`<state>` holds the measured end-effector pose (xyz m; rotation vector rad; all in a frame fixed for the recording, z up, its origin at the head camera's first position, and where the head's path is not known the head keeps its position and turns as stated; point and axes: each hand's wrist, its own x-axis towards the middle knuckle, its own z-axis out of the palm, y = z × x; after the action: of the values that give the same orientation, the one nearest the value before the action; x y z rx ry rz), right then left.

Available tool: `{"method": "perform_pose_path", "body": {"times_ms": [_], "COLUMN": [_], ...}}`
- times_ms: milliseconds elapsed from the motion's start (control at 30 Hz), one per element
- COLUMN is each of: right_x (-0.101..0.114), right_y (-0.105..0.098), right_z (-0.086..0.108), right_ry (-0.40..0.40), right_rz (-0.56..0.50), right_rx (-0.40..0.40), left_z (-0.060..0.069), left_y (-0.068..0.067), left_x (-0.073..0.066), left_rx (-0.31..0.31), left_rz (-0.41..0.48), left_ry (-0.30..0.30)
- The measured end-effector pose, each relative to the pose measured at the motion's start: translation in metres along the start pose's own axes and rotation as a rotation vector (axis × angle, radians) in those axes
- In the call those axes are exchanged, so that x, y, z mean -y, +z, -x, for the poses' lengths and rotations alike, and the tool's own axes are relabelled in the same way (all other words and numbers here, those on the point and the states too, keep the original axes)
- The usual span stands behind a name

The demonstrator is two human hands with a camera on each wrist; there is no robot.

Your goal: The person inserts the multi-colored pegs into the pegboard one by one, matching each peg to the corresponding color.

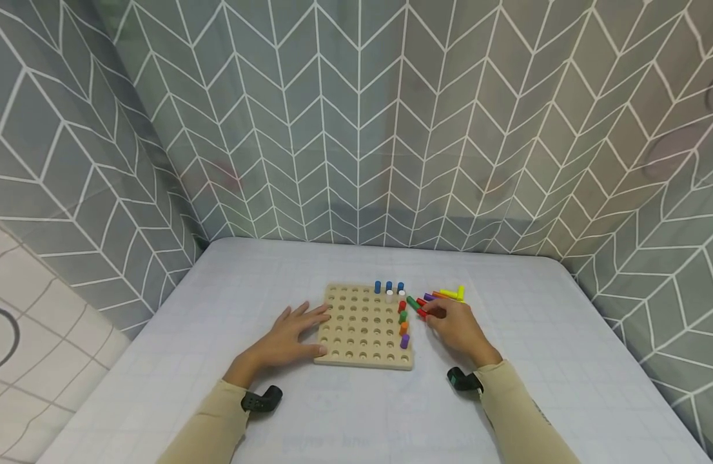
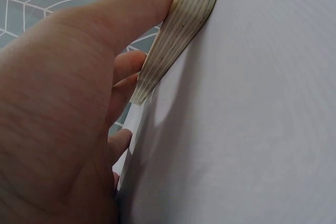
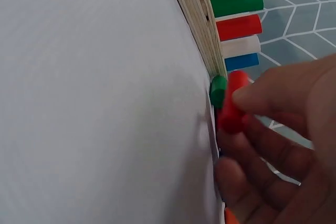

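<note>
While the left hand [image 1: 295, 335] lies spread-fingered against the pale wooden pegboard [image 1: 356, 334], low centre in the head view, the right hand [image 1: 452, 327] is right of it. From the left wrist, the thumb meets the pegboard's edge. From the right wrist, thumb and fingers pinch a red cylindrical peg [image 3: 234, 106], right of centre, crosswise to the pegboard's multicoloured standing pegs [image 3: 240, 27].

Location: curtained booth; building type cannot be determined. Grey curtains [image 1: 356, 129] with white zigzag lines enclose the white-covered bench [image 1: 356, 412] beneath the hands [image 1: 283, 336] [image 1: 458, 328], beyond them and to their left and right.
</note>
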<state>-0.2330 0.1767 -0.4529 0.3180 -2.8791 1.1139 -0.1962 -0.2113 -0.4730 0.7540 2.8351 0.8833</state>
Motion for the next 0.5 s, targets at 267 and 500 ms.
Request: {"method": "perform_pose_path", "body": {"times_ms": [267, 500], "right_x": [0.003, 0.015], "right_y": [-0.004, -0.005], "right_z": [-0.004, -0.010], "right_ry": [0.040, 0.047], "right_rz": [-0.143, -0.276], "right_rx": [0.010, 0.022], "left_z": [0.001, 0.000], "left_y": [0.000, -0.002], "left_x": [0.000, -0.003], "left_rx": [0.004, 0.000], "left_rz": [0.002, 0.005], "left_ry": [-0.008, -0.004]}}
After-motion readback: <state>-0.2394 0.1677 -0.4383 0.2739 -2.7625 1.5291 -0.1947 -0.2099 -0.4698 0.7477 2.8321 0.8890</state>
